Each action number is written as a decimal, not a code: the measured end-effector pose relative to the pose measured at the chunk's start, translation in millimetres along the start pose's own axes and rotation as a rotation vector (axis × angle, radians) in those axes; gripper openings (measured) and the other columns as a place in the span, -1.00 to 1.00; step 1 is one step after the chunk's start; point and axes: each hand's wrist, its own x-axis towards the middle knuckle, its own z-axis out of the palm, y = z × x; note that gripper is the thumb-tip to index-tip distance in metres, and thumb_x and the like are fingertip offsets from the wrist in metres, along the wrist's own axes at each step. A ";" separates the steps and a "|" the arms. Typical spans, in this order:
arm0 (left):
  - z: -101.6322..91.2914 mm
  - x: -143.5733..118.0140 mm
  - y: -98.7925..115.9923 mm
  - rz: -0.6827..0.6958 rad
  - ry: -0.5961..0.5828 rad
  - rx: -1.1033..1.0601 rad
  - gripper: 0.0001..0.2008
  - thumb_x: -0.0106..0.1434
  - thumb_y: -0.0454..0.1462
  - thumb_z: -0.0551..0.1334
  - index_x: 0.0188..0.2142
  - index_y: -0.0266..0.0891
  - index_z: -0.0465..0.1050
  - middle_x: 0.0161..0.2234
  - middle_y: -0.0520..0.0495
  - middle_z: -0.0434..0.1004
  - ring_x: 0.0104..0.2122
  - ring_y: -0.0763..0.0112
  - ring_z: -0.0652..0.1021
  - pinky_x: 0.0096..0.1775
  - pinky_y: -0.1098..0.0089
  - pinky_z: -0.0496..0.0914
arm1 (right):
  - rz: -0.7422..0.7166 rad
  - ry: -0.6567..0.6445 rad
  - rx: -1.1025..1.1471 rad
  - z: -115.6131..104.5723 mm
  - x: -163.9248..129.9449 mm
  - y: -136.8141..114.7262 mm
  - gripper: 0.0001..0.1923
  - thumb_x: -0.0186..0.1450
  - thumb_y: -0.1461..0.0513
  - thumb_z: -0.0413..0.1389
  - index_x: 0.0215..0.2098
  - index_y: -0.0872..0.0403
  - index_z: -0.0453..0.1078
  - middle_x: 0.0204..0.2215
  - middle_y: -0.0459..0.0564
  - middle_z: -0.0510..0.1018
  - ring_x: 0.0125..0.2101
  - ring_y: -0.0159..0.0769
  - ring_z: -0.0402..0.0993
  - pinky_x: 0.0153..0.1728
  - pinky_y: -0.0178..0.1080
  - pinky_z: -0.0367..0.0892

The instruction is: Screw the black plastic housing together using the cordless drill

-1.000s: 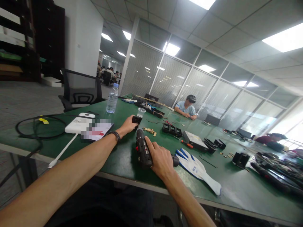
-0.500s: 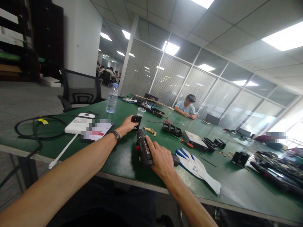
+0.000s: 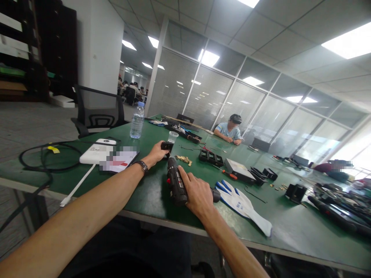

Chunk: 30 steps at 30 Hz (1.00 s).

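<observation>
Right fingers (image 3: pixel 184 177) wrap the likely heavy drill (image 3: pixel 175 186), best held mid-body; left fingers (image 3: pixel 159 150), toward eleven o'clock, pinch a black part (image 3: pixel 167 145).

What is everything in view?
Table: 1, green, centre.
Drill: 1, black, centre.
Part: 1, black, ahead of drill.
Brass pieces: uncounted, gold, past drill.
Cup: 1, clear, behind part.
Bottle: 1, clear, beyond phone.
Phone: 1, pale screen, left.
Flat device: 1, white, beside phone.
Glove: 1, white and blue, by drill.
Tray: 1, black, beyond glove.
Box: 1, grey, beyond glove.
Screwdriver: 1, orange handle, beside box.
Clutter: uncounted, dark, right.
People: several, mixed clothing, farther off.
Chairs: several, black, background.
Left grip: 1, bare, on part.
Right grip: 1, bare, on drill.
</observation>
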 end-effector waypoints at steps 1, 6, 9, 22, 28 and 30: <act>-0.2 -0.2 0.6 0.000 -0.003 0.002 -0.75 -0.09 -0.39 0.27 -0.33 -0.26 0.41 -0.40 0.00 0.49 -0.33 0.36 0.46 -0.19 0.34 0.34 | 0.006 -0.009 -0.002 -0.9 0.2 -0.6 0.02 0.13 0.21 0.17 0.38 -0.04 -0.35 -0.10 0.03 0.42 -0.17 -0.15 0.42 -0.25 -0.22 0.21; -0.4 -1.2 3.1 -0.003 -0.006 0.002 -0.73 -0.10 -0.36 0.28 -0.32 -0.27 0.40 -0.41 0.01 0.48 -0.34 0.37 0.45 -0.21 0.34 0.32 | 0.035 -0.057 -0.014 -5.0 0.8 -3.5 0.02 0.16 0.21 0.16 0.38 -0.05 -0.40 -0.05 0.06 0.41 -0.13 -0.16 0.42 -0.21 -0.24 0.20; -0.2 -1.8 4.2 0.003 -0.001 -0.001 -0.71 -0.11 -0.37 0.28 -0.31 -0.27 0.40 -0.40 0.01 0.47 -0.34 0.38 0.45 -0.21 0.36 0.32 | 0.035 -0.061 -0.009 -4.3 1.1 -3.4 -0.01 0.19 0.17 0.16 0.38 -0.05 -0.38 -0.06 0.07 0.41 -0.13 -0.15 0.42 -0.21 -0.23 0.20; 0.2 0.5 0.5 0.003 0.005 -0.021 -0.69 -0.10 -0.37 0.29 -0.28 -0.27 0.43 -0.37 -0.01 0.51 -0.31 0.36 0.47 -0.20 0.35 0.34 | 0.014 -0.018 -0.017 1.4 1.0 -1.0 0.04 0.11 0.23 0.18 0.38 -0.05 -0.37 -0.10 0.04 0.42 -0.17 -0.16 0.41 -0.25 -0.24 0.19; -0.3 1.6 -1.7 -0.025 0.002 -0.061 -0.69 -0.10 -0.37 0.29 -0.28 -0.27 0.43 -0.37 -0.01 0.52 -0.32 0.37 0.47 -0.21 0.35 0.35 | 0.019 0.000 -0.022 1.5 1.0 -2.4 -0.02 0.17 0.21 0.14 0.38 -0.05 -0.37 -0.09 0.05 0.42 -0.18 -0.17 0.42 -0.27 -0.24 0.19; -0.6 2.0 -2.6 -0.023 0.001 -0.052 -0.71 -0.10 -0.37 0.28 -0.30 -0.27 0.42 -0.39 0.00 0.50 -0.33 0.38 0.47 -0.22 0.36 0.34 | 0.018 0.002 -0.023 2.4 1.0 -2.4 -0.02 0.18 0.20 0.14 0.38 -0.04 -0.37 -0.09 0.05 0.42 -0.18 -0.16 0.42 -0.27 -0.24 0.19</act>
